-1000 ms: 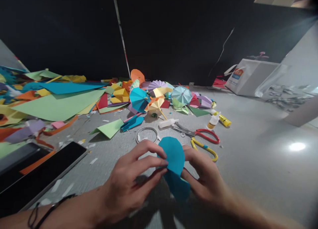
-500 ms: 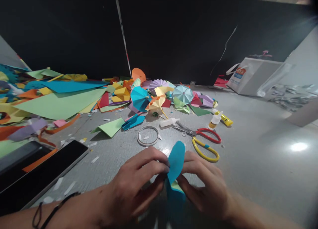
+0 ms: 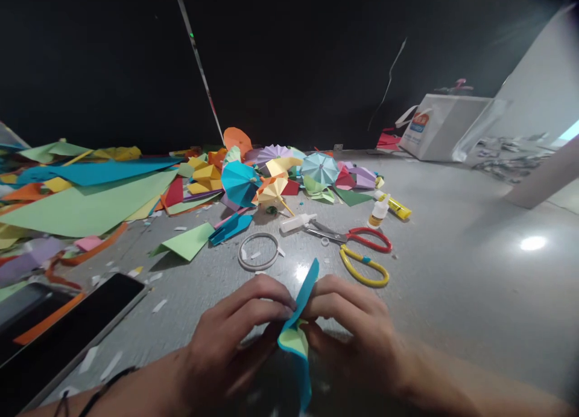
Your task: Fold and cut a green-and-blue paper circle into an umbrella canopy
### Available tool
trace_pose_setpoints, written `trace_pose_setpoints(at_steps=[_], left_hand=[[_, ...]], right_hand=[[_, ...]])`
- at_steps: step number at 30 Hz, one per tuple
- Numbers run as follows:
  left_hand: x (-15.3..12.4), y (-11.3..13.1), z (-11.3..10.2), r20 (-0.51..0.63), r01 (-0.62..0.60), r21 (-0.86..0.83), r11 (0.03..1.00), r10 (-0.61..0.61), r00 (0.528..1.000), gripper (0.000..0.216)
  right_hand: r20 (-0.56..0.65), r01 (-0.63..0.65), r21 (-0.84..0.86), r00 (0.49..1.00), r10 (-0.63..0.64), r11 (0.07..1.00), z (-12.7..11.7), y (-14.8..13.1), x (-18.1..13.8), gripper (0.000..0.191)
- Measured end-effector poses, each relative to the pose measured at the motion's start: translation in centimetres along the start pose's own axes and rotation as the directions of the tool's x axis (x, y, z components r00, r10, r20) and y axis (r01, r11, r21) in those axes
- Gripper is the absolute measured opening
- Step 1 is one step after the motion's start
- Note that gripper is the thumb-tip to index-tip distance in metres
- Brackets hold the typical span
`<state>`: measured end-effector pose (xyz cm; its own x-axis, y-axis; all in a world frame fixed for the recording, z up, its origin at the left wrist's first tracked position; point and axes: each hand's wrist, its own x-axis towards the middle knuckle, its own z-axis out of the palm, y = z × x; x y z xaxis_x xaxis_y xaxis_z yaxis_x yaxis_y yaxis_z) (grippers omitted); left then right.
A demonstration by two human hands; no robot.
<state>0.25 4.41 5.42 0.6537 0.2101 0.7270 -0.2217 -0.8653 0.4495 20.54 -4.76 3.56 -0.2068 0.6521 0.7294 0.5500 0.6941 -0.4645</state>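
Note:
Between my two hands stands a curved piece of blue paper (image 3: 306, 287), with a light green piece (image 3: 294, 340) folded or tucked in its lower part. My left hand (image 3: 239, 332) pinches it from the left, fingertips bent against the blue paper. From the other side my right hand (image 3: 355, 326) grips the same paper, its thumb low by the green part. Just beyond the hands lie a grey ring (image 3: 259, 251) and scissors (image 3: 346, 239) with one red and one yellow handle. The lower end of the paper is blurred.
Behind are small paper umbrellas (image 3: 239, 183), a white glue tube (image 3: 296, 223), a small bottle (image 3: 378, 212) and a yellow tube (image 3: 395, 206). Coloured paper sheets (image 3: 90, 203) and a phone (image 3: 90, 326) lie left. A white bag (image 3: 447, 127) stands at the back right.
The blue paper has turned from showing its broad face to nearly edge-on, and more of the green inside shows. Both hands stay on it. The whole view has shifted slightly.

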Motion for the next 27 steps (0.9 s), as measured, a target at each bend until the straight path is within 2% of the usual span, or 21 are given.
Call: trace_pose_setpoints(at_steps=[5, 9, 12, 16, 18, 22, 27], left_hand=[[0.02, -0.19, -0.23, 0.051, 0.045, -0.003, 0.999, -0.045, 0.998, 0.012], [0.00, -0.20, -0.27, 0.043, 0.070, -0.012, 0.997, -0.069, 0.997, 0.012], [-0.23, -0.30, -0.22, 0.027, 0.074, -0.013, 0.997, -0.073, 0.997, 0.020], [-0.29, -0.35, -0.20, 0.076, 0.117, -0.062, 0.991, -0.112, 0.991, 0.029], [-0.09, -0.23, -0.12, 0.069, 0.160, -0.096, 0.982, -0.154, 0.986, 0.023], [0.33, -0.02, 0.32, -0.015, 0.232, -0.164, 0.959, -0.237, 0.971, 0.008], [0.22, -0.16, 0.65, -0.011, 0.281, -0.225, 0.933, -0.291, 0.957, 0.007]], right_hand=[[0.065, -0.062, -0.044, 0.996, 0.065, 0.997, -0.07, -0.12, -0.34, 0.011], [0.087, -0.064, -0.069, 0.994, 0.070, 0.996, -0.13, -0.21, -0.45, 0.012], [0.085, -0.055, -0.089, 0.994, 0.062, 0.995, -0.09, -0.14, -0.50, 0.012], [0.095, -0.082, -0.068, 0.992, 0.088, 0.994, 0.01, -0.20, -0.41, 0.010], [0.095, -0.111, 0.002, 0.989, 0.111, 0.994, -0.01, -0.33, -0.23, 0.014], [0.103, -0.181, 0.120, 0.980, 0.169, 0.976, -0.13, -0.44, 0.05, 0.023], [0.096, -0.211, 0.104, 0.975, 0.202, 0.972, -0.07, -0.02, -0.20, 0.026]])
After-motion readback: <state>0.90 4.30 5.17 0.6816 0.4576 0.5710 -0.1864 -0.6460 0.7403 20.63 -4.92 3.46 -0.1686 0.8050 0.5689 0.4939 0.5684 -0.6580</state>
